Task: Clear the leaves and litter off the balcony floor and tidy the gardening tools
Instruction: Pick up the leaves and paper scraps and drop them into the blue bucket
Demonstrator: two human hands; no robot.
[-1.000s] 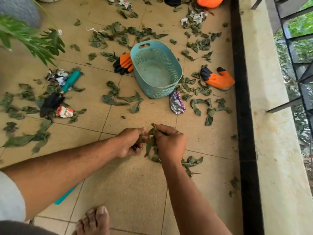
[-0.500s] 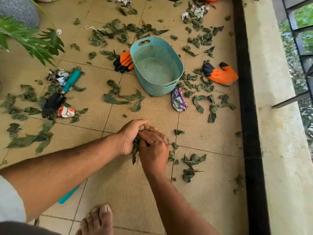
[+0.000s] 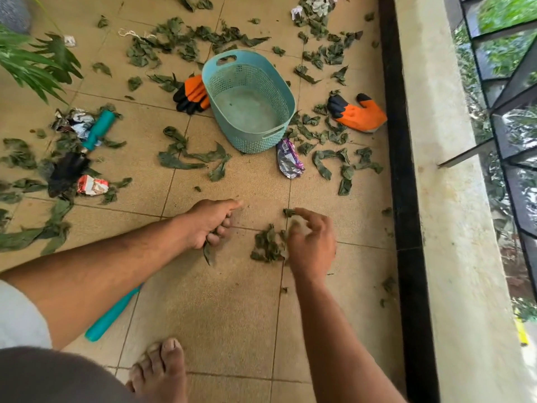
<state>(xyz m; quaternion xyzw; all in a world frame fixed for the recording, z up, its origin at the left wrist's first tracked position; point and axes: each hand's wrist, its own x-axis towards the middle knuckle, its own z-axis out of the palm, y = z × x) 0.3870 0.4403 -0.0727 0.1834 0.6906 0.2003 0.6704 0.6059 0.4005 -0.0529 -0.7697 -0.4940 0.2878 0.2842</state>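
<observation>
Two hands work low over the floor (image 3: 226, 301), and the coming move turns on the small leaf clump (image 3: 266, 245) between them. The clump lies just left of the right hand (image 3: 312, 245), at about nine o'clock from its knuckles, and at three o'clock from the left hand (image 3: 210, 223), a little apart. The right hand is the nearer. Its fingers (image 3: 308, 215) look loosely spread and blurred, one tip touching a scrap of leaf at twelve o'clock. I cannot tell whether they pinch it. The left hand's fingers are curled on a few leaves, one hanging out below the palm. The clump has no clear long axis.

The basket (image 3: 286, 96) stands at twelve o'clock from both hands, well apart and seemingly empty. The tile up to it is bare but for a foil wrapper (image 3: 289, 158) at its near end, so I judge nothing blocks a carry. Orange gloves (image 3: 359, 114) flank the basket. A teal-handled tool (image 3: 98, 128) lies at ten o'clock amid litter.
</observation>
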